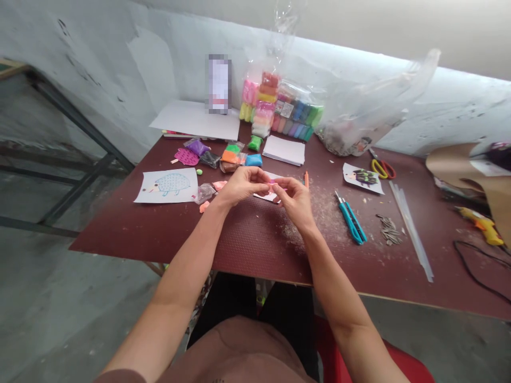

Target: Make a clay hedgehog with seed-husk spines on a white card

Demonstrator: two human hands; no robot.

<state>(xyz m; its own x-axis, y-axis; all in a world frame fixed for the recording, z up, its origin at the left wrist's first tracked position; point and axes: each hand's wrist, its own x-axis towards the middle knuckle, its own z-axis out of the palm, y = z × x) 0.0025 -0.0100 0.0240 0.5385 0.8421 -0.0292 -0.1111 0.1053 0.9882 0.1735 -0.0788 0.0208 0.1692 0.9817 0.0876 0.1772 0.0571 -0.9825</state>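
Note:
My left hand (pixel 246 186) and my right hand (pixel 294 201) meet above the middle of the table, fingertips close together. Between them they pinch a small piece of pink clay (pixel 272 184), partly hidden by the fingers. Under the hands lies a white card (pixel 261 197), mostly covered. Left of my left hand are coral-coloured clay lumps (pixel 204 207) and a crumpled clear wrapper (pixel 204 192). Farther left rests a paper with a blue hedgehog drawing (pixel 171 184). An orange pen-like tool (pixel 306 179) lies just beyond my right hand.
Behind the hands are clay packets (pixel 229 156), a paper stack (pixel 284 150), and bagged clay (pixel 265 106). On the right lie turquoise cutters (pixel 352 221), seeds (pixel 389 231), glue sticks (pixel 411 234), scissors (pixel 382 169), a decorated hedgehog card (pixel 362 178) and a yellow glue gun (pixel 483 224).

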